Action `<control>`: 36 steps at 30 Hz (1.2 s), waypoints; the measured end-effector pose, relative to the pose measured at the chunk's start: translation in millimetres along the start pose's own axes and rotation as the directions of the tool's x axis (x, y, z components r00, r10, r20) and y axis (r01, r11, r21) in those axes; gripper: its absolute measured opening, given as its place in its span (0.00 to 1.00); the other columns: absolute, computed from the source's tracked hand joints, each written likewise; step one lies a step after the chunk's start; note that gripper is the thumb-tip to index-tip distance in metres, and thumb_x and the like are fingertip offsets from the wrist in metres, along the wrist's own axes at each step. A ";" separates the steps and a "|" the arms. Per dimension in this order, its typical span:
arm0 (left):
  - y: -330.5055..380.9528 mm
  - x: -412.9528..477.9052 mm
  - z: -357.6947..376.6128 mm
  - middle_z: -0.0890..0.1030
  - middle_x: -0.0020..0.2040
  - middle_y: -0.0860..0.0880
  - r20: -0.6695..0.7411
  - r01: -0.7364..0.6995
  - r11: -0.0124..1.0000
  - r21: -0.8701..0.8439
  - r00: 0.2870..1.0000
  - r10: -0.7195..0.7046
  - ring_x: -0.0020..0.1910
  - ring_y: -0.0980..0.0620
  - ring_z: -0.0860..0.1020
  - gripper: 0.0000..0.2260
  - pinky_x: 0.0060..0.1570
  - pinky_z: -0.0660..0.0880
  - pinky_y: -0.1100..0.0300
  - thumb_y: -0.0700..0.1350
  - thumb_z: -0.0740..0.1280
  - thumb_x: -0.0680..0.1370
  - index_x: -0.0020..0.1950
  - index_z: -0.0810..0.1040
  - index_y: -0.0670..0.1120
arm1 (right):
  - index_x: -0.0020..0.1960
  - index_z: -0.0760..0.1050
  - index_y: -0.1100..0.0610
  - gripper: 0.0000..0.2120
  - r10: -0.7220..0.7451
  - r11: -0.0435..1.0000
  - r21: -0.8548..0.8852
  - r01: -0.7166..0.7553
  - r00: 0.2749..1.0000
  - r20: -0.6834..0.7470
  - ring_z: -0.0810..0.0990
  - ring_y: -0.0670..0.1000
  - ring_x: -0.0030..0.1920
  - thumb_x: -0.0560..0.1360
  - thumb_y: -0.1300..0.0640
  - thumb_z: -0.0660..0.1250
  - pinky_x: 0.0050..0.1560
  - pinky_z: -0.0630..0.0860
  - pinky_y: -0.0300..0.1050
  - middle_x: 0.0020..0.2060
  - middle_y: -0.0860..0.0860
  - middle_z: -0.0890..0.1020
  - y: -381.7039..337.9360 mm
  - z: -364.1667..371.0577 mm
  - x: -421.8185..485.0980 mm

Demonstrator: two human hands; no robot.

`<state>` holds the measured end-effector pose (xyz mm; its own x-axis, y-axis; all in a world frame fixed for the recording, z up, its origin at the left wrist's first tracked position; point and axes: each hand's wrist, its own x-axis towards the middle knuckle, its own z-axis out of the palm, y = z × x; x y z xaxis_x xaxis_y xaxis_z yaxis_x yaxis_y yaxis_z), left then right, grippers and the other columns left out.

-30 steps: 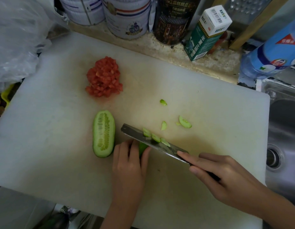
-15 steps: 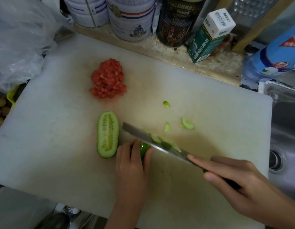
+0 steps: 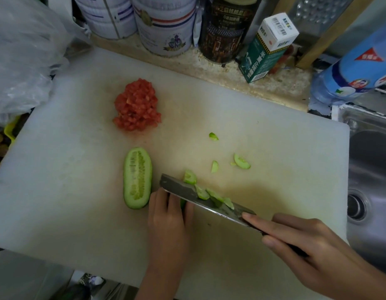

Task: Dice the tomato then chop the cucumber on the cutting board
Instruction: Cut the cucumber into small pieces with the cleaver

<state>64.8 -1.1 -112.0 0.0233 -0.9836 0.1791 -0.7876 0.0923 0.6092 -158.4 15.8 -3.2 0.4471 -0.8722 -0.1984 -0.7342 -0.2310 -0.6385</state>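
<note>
head view, looking steeply down, close over cutting board (image 3: 274, 148)

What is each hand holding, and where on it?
The right hand grips the knife by its handle; the left hand holds the cucumber piece being cut, fingers curled over its top.

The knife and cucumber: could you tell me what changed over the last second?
The knife in the right hand edged toward the left hand, leaving a fresh cucumber slice by its tip. Left hand still holds the cucumber piece; cucumber half and diced tomato unmoved.
</note>
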 end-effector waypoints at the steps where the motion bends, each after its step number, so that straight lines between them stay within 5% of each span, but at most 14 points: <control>1: 0.0 0.2 0.0 0.78 0.48 0.38 -0.002 0.002 1.000 0.001 1.000 -0.002 0.48 0.43 0.71 0.16 0.47 0.69 0.54 0.45 0.61 0.77 0.55 0.80 0.35 | 0.71 0.68 0.46 0.19 0.003 1.000 -0.002 -0.003 1.000 0.002 0.65 0.42 0.28 0.81 0.47 0.56 0.28 0.67 0.36 0.34 0.43 0.67 0.1 0.1 -0.1; 11: 2.4 2.5 -0.5 0.78 0.47 0.38 -0.028 -0.007 1.000 0.011 1.000 0.008 0.46 0.44 0.70 0.15 0.46 0.67 0.56 0.44 0.60 0.77 0.51 0.79 0.33 | 0.71 0.69 0.46 0.19 0.027 0.999 -0.023 -0.027 1.000 0.007 0.62 0.41 0.28 0.81 0.49 0.57 0.30 0.61 0.29 0.35 0.41 0.64 -0.5 0.9 1.7; 20: 2.7 -1.8 2.7 0.78 0.46 0.37 -0.034 -0.054 0.993 0.108 0.998 0.058 0.46 0.44 0.71 0.18 0.48 0.69 0.53 0.48 0.61 0.79 0.51 0.80 0.33 | 0.72 0.66 0.42 0.19 0.049 0.995 -0.092 -0.046 0.998 0.031 0.66 0.44 0.27 0.82 0.45 0.54 0.26 0.70 0.43 0.32 0.44 0.68 9.1 5.9 13.0; 23: 2.9 -0.5 3.9 0.79 0.46 0.39 -0.055 -0.035 0.995 0.094 0.998 0.040 0.46 0.45 0.72 0.18 0.48 0.70 0.54 0.49 0.62 0.79 0.53 0.80 0.34 | 0.71 0.67 0.42 0.19 0.078 0.993 -0.097 -0.074 0.996 0.039 0.66 0.43 0.27 0.81 0.45 0.54 0.28 0.66 0.39 0.31 0.43 0.68 16.9 14.1 25.8; 30: 2.0 -0.3 3.3 0.79 0.48 0.40 -0.070 -0.018 0.998 0.053 0.997 0.022 0.46 0.46 0.74 0.18 0.51 0.70 0.56 0.49 0.63 0.80 0.56 0.80 0.35 | 0.70 0.68 0.41 0.19 0.092 0.996 -0.014 -0.092 0.996 -0.001 0.66 0.40 0.30 0.81 0.45 0.54 0.33 0.62 0.31 0.31 0.41 0.67 20.2 19.1 44.4; 36: 1.6 0.4 1.9 0.78 0.49 0.39 -0.035 0.003 1.000 0.023 0.999 -0.002 0.47 0.43 0.74 0.20 0.51 0.70 0.54 0.50 0.59 0.82 0.55 0.80 0.34 | 0.69 0.71 0.45 0.18 0.015 0.990 0.144 -0.003 0.996 -0.084 0.69 0.40 0.29 0.80 0.48 0.59 0.31 0.67 0.33 0.33 0.42 0.71 6.2 1.2 14.4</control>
<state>62.4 -1.7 -112.4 0.0463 -0.9778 0.2045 -0.8015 0.0858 0.5917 -155.9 2.3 -10.9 0.3917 -0.9086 -0.1448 -0.6538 -0.1642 -0.7386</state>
